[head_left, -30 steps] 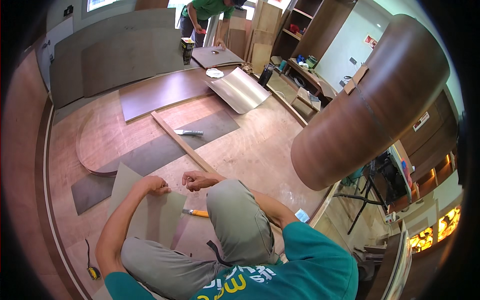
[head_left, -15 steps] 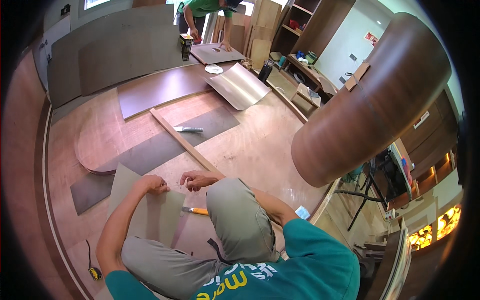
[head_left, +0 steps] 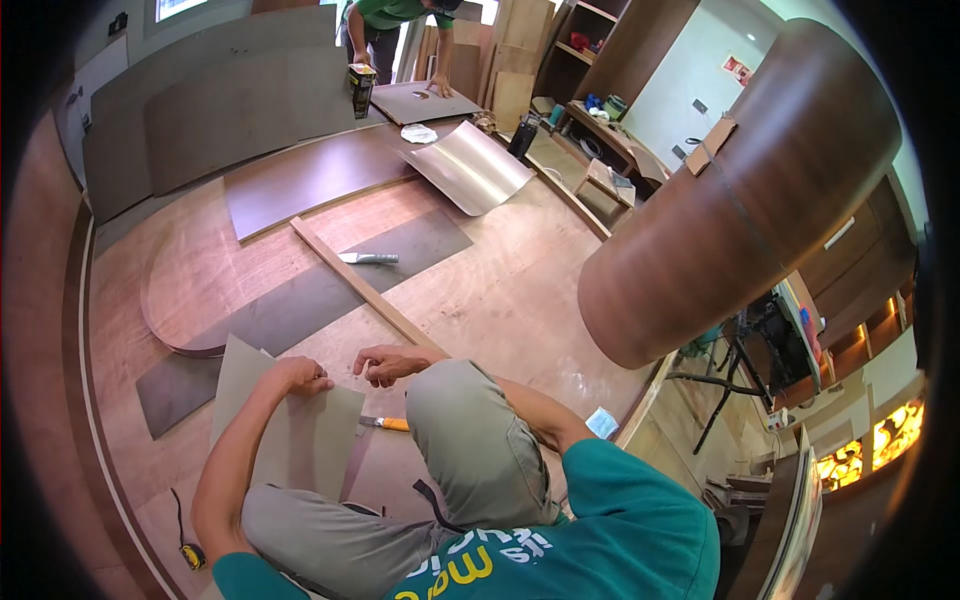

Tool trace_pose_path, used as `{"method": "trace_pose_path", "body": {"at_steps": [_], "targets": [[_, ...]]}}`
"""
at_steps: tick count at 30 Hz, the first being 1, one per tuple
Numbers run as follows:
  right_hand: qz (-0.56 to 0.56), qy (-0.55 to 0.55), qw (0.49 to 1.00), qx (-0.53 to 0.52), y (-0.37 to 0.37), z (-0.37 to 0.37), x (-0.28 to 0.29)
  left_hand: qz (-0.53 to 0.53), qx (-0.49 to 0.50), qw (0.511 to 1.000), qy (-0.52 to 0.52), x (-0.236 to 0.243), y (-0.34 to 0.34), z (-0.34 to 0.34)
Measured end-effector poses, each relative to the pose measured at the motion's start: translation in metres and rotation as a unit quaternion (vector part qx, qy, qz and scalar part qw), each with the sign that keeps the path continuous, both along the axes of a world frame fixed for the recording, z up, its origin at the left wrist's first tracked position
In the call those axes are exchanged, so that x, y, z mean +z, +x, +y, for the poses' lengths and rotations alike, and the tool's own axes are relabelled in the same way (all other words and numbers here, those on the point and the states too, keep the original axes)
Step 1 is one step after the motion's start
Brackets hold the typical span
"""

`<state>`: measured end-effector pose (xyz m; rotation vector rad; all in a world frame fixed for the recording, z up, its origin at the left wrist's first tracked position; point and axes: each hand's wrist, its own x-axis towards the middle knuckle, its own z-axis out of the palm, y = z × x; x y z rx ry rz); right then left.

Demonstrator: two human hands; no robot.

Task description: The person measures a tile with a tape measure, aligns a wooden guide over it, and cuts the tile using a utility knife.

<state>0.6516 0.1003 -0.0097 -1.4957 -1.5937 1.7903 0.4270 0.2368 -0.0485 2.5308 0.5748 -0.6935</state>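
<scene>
Between my knees and the long dark strip lies a thin grey-beige sheet [head_left: 290, 435]. My left hand [head_left: 304, 375] is closed at the sheet's upper edge, fingertips pressed together on it. Just to the right, my right hand [head_left: 388, 365] hovers near the sheet's corner with bent fingers partly apart; I see nothing in it. Below that hand, a flat-bladed tool with a yellow-orange handle [head_left: 391, 424] lies beside my right knee, its blade toward the sheet. A wooden batten [head_left: 355, 280] runs diagonally beyond my hands.
A tool with a pale blade [head_left: 368, 258] lies across the dark strip [head_left: 420, 245]. Farther off are a brown panel [head_left: 310, 180] and a curved shiny sheet [head_left: 470, 170]. A large curved brown panel [head_left: 740, 190] rises at right. A tape measure [head_left: 193, 555] lies lower left. Another person [head_left: 395, 20] works at back.
The view has shifted slightly. My right hand's fingers have drawn a little closer together, while my left hand stays at the sheet's edge. The other person's near hand has moved toward the can.
</scene>
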Motion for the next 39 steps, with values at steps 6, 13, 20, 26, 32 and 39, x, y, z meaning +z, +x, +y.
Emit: {"method": "trace_pose_path", "body": {"at_steps": [6, 13, 20, 26, 32, 39], "targets": [[0.012, 0.050, 0.998, -0.043, 0.012, -0.001, -0.043, -0.037, -0.011, 0.999, 0.027, 0.011, 0.004, -0.006], [0.117, -0.035, 0.992, -0.032, -0.019, -0.006, -0.032, -0.084, 0.045, 0.992, 0.086, 0.033, 0.003, -0.010], [0.120, 0.040, 0.991, -0.033, -0.009, -0.003, -0.042, -0.136, 0.046, 0.984, 0.101, 0.058, 0.013, -0.010], [0.175, 0.057, 0.964, -0.193, -0.006, 0.007, -0.031, -0.222, 0.089, 0.963, 0.122, 0.081, 0.007, 0.010], [0.198, 0.125, 0.916, -0.326, -0.001, 0.014, -0.012, -0.282, 0.186, 0.914, 0.226, 0.157, -0.010, 0.020], [-0.088, 0.508, 0.761, -0.394, 0.017, 0.042, 0.085, -0.452, 0.283, 0.769, 0.353, 0.263, -0.028, 0.004]]}}
